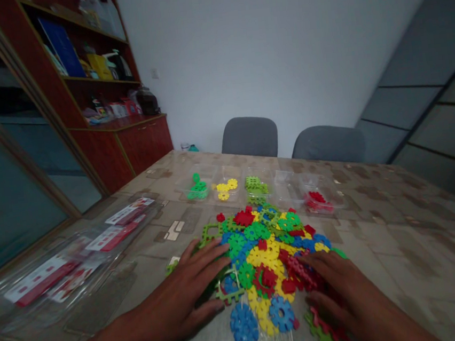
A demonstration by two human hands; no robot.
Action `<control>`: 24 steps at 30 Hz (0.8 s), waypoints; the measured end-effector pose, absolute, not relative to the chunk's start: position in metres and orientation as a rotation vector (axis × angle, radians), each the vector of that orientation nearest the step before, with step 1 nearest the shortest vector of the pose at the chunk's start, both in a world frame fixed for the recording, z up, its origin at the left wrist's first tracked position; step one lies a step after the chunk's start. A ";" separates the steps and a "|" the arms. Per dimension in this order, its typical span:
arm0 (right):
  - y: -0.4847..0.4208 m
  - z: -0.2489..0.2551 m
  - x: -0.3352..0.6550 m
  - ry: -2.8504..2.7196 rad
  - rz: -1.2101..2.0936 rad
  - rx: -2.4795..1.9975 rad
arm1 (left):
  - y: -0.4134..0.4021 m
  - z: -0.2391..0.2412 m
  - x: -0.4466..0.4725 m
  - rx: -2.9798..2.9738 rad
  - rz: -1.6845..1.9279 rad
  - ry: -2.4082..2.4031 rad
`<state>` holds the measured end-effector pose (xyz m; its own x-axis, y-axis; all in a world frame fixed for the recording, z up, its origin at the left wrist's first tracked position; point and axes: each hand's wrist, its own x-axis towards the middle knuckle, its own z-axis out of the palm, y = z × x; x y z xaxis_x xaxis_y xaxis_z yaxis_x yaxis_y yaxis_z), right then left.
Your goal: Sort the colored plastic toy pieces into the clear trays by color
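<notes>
A heap of plastic interlocking pieces [273, 252] in red, yellow, green and blue lies on the table between my hands. At the heap's left side, my left hand [198, 283] is open, fingers stretched and thumb apart, next to a square light-green frame piece [229, 287]. My right hand [337, 283] rests on the right side with fingers apart over red toothed pieces [299, 272]; its palm is hidden. Blue gear-shaped discs [243, 327] lie at the near edge of the heap. A green toothed piece [321, 333] shows below my right thumb.
Behind the heap stand clear containers with green discs [198, 188], yellow discs [228, 186], light-green squares [256, 186] and red pieces [318, 200]. Clear plastic packages with red-and-white labels [40, 279] lie at left. Two grey chairs [249, 135] stand beyond the table [392, 213].
</notes>
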<state>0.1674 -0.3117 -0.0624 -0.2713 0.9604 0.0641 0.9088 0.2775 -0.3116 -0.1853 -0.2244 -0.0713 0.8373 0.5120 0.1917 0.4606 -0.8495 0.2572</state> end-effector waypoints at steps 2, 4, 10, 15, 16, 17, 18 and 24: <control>-0.310 -0.064 0.162 -2.307 0.279 -1.771 | -0.229 -0.064 -0.175 2.829 0.399 0.709; -0.308 -0.066 0.155 -2.296 0.224 -1.792 | -0.232 -0.056 -0.159 2.852 0.398 0.640; -0.307 -0.067 0.152 -2.220 0.146 -1.717 | -0.229 -0.056 -0.103 2.879 0.390 0.517; -0.307 -0.059 0.167 -2.046 0.218 -1.675 | -0.226 -0.068 -0.096 2.875 0.490 0.553; -0.307 -0.058 0.168 -2.018 0.267 -1.689 | -0.226 -0.066 -0.098 2.867 0.477 0.556; -0.307 -0.057 0.169 -2.004 0.323 -1.702 | -0.227 -0.063 -0.101 2.855 0.454 0.558; -0.308 -0.056 0.168 -2.004 0.377 -1.712 | -0.228 -0.059 -0.103 2.844 0.429 0.559; -0.316 -0.058 0.167 -2.114 0.508 -1.641 | -0.234 -0.049 -0.106 2.781 0.352 0.561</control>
